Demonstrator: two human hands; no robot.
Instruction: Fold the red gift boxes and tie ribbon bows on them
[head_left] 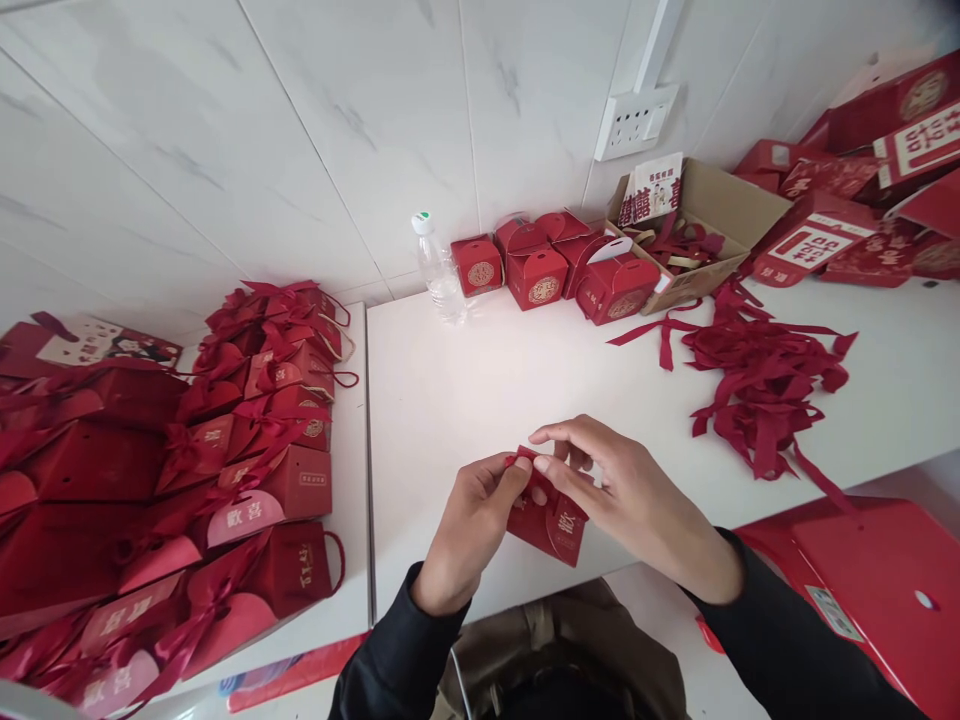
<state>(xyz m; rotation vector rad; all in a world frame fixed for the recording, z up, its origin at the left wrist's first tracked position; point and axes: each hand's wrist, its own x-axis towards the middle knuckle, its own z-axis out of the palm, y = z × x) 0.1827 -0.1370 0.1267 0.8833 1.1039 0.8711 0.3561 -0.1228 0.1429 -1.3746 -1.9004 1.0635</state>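
A small red gift box (551,530) with gold characters stands at the front edge of the white table, tilted in my hands. My left hand (480,510) is closed on its top edge, thumb pressed against the fingers, where a bit of red ribbon (511,461) seems to be pinched. Above the box's right side is my right hand (611,480); its thumb tip touches the top, while the index finger is stretched out apart from it. The far side of the box is hidden by my fingers.
Ribbon-tied red boxes (300,490) crowd the left table. Along the wall stand a clear bottle (442,270), several red boxes (536,277) and an open cardboard box (720,215). Loose ribbons (750,370) lie at right, near stacked boxes (814,240). A red stool (877,570) is below.
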